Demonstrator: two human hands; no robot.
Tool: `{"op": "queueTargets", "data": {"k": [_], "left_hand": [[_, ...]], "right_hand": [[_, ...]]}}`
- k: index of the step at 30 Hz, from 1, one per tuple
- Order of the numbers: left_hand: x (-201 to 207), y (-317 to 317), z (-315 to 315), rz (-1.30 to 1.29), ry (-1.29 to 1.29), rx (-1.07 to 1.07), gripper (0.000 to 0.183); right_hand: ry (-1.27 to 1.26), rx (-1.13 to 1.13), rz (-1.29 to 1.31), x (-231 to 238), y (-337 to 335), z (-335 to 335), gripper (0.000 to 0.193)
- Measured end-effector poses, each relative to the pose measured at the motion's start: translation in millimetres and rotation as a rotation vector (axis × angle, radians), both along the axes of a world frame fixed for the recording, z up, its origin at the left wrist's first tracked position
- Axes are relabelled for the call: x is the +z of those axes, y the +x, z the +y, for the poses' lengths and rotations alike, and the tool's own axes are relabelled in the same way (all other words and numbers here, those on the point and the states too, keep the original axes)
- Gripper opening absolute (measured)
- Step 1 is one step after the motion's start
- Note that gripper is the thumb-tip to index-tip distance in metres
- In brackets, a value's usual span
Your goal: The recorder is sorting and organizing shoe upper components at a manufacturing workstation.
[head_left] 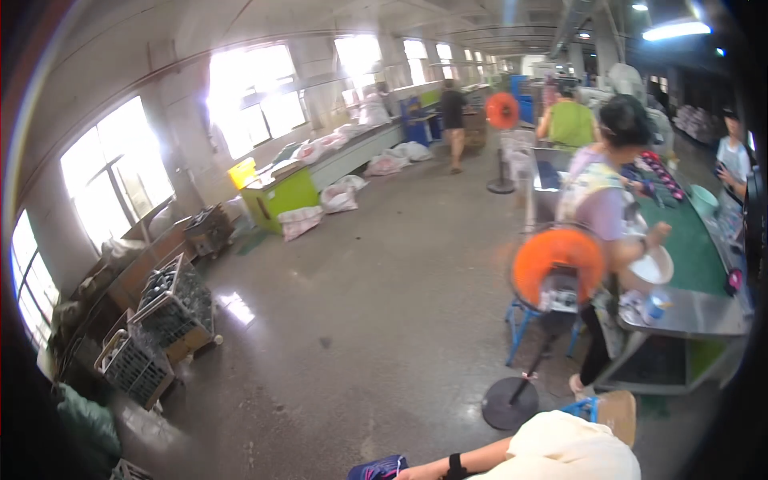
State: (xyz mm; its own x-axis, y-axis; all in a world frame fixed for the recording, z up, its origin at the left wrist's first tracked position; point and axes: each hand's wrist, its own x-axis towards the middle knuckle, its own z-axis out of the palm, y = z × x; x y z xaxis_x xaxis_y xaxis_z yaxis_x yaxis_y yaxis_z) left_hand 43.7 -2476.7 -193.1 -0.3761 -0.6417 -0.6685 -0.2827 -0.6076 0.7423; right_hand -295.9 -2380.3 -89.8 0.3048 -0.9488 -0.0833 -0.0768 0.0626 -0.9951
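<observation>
My left arm, in a cream sleeve with a black band at the wrist, reaches leftward along the lower edge of the head view. My left hand (pixel 410 473), partly cut off by that edge, closes on the near end of a dark blue item with pink lines (pixel 376 468). Only part of this item shows, so its kind cannot be made out. My right hand is out of the picture. Beyond my sleeve stands an orange-headed floor fan (pixel 558 268) on a round black base, beside a small brown-topped stool (pixel 618 416).
A person in a patterned top (pixel 596 192) works at a green-topped table (pixel 680 232) holding a white tub (pixel 650 268). A second orange fan (pixel 502 110) stands farther off. Crates (pixel 136 368) line the left wall; sacks (pixel 344 194) lie near a green cabinet (pixel 280 200). Someone walks in the aisle.
</observation>
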Motion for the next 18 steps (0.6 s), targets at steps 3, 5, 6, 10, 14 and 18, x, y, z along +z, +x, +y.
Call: {"op": "queueTargets", "data": {"k": [3, 5, 6, 10, 14, 18], "left_hand": [[-47, -57, -88, 0.039, -0.019, -0.147, 0.028], [-54, -89, -162, 0.030, -0.003, -0.187, 0.025], [-50, -114, -202, 0.024, 0.005, -0.237, 0.023], [-51, -219, -302, 0.023, 0.086, -0.338, 0.016], [-46, -346, -362, 0.055, 0.164, -0.332, 0.010], [-36, -450, -432, 0.092, 0.189, -0.331, 0.009]], "right_hand": [[-0.095, 0.138, -0.023, -5, -21, -79, 0.021], [-0.057, 0.217, 0.007, 18, -42, -127, 0.022], [-0.110, 0.157, 0.030, 0, -57, -148, 0.022], [-0.015, -0.018, 0.083, -22, -136, -217, 0.021], [0.080, -0.140, 0.007, -48, -226, -281, 0.009], [0.105, -0.553, -0.028, -65, -320, -267, 0.022]]}}
